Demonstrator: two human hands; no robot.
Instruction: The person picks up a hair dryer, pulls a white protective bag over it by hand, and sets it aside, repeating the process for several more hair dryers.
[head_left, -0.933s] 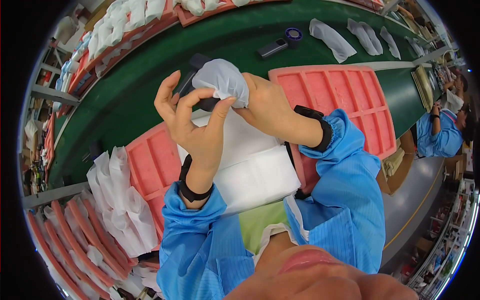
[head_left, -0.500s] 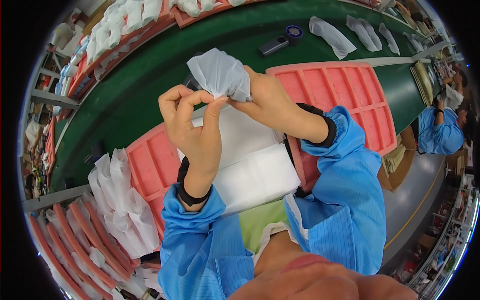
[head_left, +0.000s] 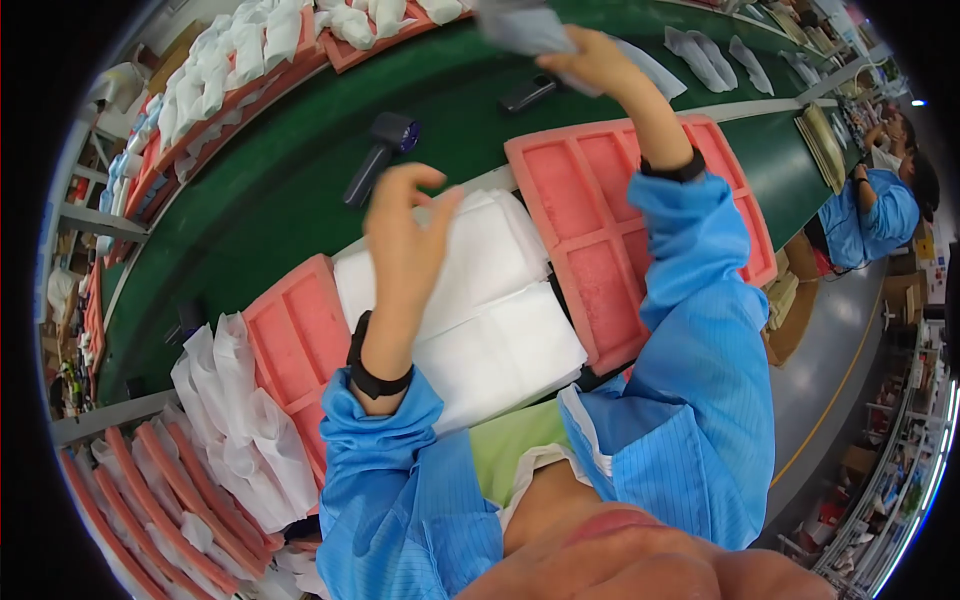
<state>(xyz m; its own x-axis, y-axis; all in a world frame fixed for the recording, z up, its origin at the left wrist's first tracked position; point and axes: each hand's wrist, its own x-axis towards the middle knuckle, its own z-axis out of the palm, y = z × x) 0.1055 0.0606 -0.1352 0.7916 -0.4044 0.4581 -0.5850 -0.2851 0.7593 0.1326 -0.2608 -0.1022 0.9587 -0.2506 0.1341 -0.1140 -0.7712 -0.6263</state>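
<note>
My right hand reaches far out over the green bench, with its fingers closed on a thing wrapped in thin white sheeting. Motion blurs this bundle, and the wrapping hides what is inside. Its upper end runs out at the picture's top edge. My left hand holds nothing; its fingers are bent but apart, over the stack of white sheets. Just beyond it lies a dark hair-dryer-shaped device with a purple-rimmed head. Another dark device rests near my right hand.
Pink divided trays flank the sheets, another tray being at left. White wrapped pieces lie at lower left, more at far right. Racks with bundles line the far left. A person in blue works at right.
My right hand has carried the wrapped bundle up and away to the far side. My left hand has let go of it and drawn back, uncovering the dark device.
</note>
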